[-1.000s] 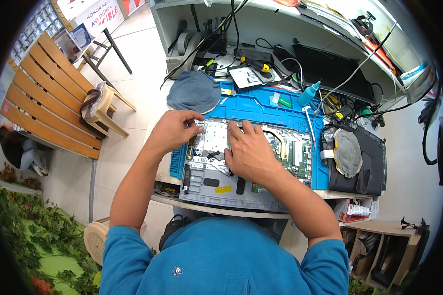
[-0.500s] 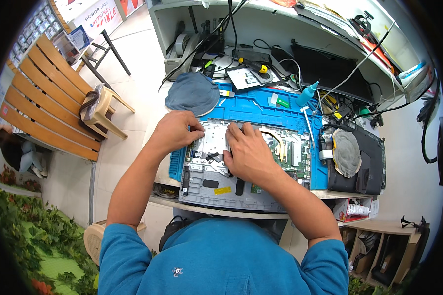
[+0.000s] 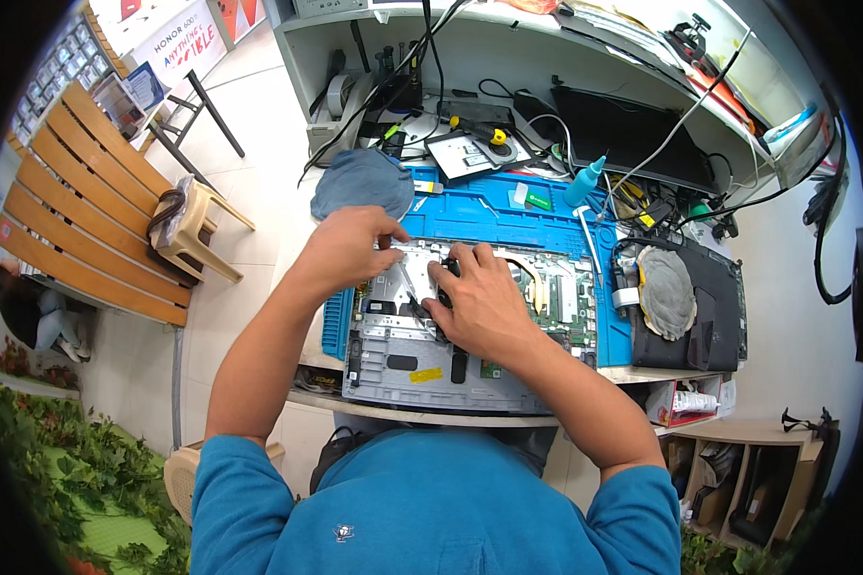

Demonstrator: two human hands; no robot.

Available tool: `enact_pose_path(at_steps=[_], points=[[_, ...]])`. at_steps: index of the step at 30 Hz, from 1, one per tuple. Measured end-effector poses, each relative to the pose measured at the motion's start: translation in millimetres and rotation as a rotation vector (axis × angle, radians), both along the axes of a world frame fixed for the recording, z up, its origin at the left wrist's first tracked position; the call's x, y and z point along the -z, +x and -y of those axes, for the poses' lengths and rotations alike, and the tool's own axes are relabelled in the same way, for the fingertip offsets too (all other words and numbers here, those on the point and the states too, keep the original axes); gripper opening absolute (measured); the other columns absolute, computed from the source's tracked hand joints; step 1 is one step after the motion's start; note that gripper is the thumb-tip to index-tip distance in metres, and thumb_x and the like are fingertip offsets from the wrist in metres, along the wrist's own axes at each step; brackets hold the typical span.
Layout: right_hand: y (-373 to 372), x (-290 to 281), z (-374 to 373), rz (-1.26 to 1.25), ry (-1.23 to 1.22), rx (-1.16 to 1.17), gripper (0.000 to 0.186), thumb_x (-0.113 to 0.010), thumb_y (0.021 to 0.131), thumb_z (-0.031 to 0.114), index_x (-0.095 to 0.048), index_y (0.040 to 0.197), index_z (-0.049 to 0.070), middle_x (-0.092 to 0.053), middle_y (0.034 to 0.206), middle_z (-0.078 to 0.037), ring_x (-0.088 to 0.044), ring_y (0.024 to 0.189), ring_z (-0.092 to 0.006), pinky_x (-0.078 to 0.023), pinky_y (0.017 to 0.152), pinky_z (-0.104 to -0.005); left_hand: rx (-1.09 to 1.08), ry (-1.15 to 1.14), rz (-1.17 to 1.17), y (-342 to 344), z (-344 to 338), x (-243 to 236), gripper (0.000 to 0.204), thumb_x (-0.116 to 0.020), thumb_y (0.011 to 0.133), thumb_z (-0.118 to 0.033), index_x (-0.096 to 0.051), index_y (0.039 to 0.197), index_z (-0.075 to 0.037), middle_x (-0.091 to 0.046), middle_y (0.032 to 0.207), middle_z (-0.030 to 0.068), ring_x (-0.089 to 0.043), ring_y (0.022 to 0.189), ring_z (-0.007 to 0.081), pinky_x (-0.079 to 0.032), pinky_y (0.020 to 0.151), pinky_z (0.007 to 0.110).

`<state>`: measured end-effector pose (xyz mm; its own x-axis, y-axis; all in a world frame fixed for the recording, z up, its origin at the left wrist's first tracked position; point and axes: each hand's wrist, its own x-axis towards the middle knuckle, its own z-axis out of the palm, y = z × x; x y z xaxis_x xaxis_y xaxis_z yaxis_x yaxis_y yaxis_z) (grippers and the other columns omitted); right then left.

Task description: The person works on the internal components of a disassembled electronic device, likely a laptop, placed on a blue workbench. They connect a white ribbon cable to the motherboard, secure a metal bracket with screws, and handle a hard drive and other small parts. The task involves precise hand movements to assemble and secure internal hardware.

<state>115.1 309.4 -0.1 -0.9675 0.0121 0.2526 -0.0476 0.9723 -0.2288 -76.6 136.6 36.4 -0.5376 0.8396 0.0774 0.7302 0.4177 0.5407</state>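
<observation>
An opened laptop base (image 3: 398,383) lies before me, its inside facing up, with a green circuit board (image 3: 573,305) and a copper heat pipe (image 3: 539,287) on the right. My left hand (image 3: 353,251) is over its far left corner. Thumb and forefinger bend together at the edge of a silver metal plate (image 3: 408,278); whatever is between the tips is too small to make out. My right hand (image 3: 487,299) rests over the middle of the base, fingers spread, thumb apart from the forefinger. A dark part shows by its fingertips, and the palm hides what is beneath.
A blue work mat (image 3: 489,213) lies under the base. Around it are a grey cloth pad (image 3: 362,184), a light-blue squeeze bottle (image 3: 585,180) and a black laptop (image 3: 710,316) carrying another grey pad (image 3: 666,292). Tools and cables crowd the back, below a shelf (image 3: 508,21).
My left hand has shifted slightly at the far left corner, its forefinger and thumb a little further apart. The right hand stays over the middle. The whole view has moved slightly.
</observation>
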Motion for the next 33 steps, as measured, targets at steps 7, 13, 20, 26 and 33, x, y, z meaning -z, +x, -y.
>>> enact_pose_path(at_steps=[7, 13, 20, 26, 33], points=[[-1, -4, 0, 0.060, 0.001, 0.014, 0.051, -0.079, 0.102, 0.040, -0.077, 0.140, 0.006, -0.067, 0.140, -0.021, -0.057, 0.132, -0.0382, -0.048, 0.113, -0.0498, 0.047, -0.137, -0.060, 1, -10, 0, 0.024, -0.090, 0.090, -0.020, -0.089, 0.114, -0.013, -0.081, 0.097, 0.0106, -0.077, 0.094, 0.0330, -0.060, 0.086, 0.045], [0, -5, 1, 0.057, 0.005, 0.022, 0.053, -0.080, 0.100, 0.040, -0.077, 0.140, 0.005, -0.066, 0.132, -0.019, -0.057, 0.128, -0.0374, -0.049, 0.108, -0.0496, 0.046, 0.021, -0.003, 6, -33, 14, 0.018, -0.088, 0.093, -0.023, -0.089, 0.107, -0.012, -0.081, 0.096, 0.0098, -0.077, 0.092, 0.0330, -0.059, 0.082, 0.044], [2, -1, 4, 0.038, -0.018, 0.034, 0.051, -0.081, 0.100, 0.037, -0.077, 0.139, 0.005, -0.065, 0.129, -0.018, -0.057, 0.127, -0.0371, -0.049, 0.106, -0.0495, 0.086, 0.044, -0.118, 4, -44, 30, 0.015, -0.087, 0.089, -0.021, -0.088, 0.100, -0.010, -0.080, 0.094, 0.0092, -0.077, 0.090, 0.0334, -0.060, 0.081, 0.044], [4, -2, 2, 0.020, -0.005, 0.040, 0.051, -0.081, 0.101, 0.040, -0.078, 0.138, 0.005, -0.066, 0.129, -0.017, -0.057, 0.127, -0.0364, -0.048, 0.106, -0.0489, 0.199, -0.262, -0.356, 24, -47, 13, 0.015, -0.078, 0.094, -0.014, -0.086, 0.104, -0.009, -0.077, 0.102, 0.0116, -0.078, 0.097, 0.0359, -0.061, 0.086, 0.049], [3, 1, 0, -0.018, -0.024, -0.008, 0.047, -0.084, 0.097, 0.038, -0.080, 0.130, 0.005, -0.069, 0.133, -0.017, -0.058, 0.131, -0.0354, -0.048, 0.106, -0.0490, 0.181, -0.183, -0.341, 12, -18, 9, 0.032, -0.070, 0.098, -0.007, -0.081, 0.128, -0.008, -0.074, 0.118, 0.0138, -0.077, 0.105, 0.0379, -0.061, 0.090, 0.051]])
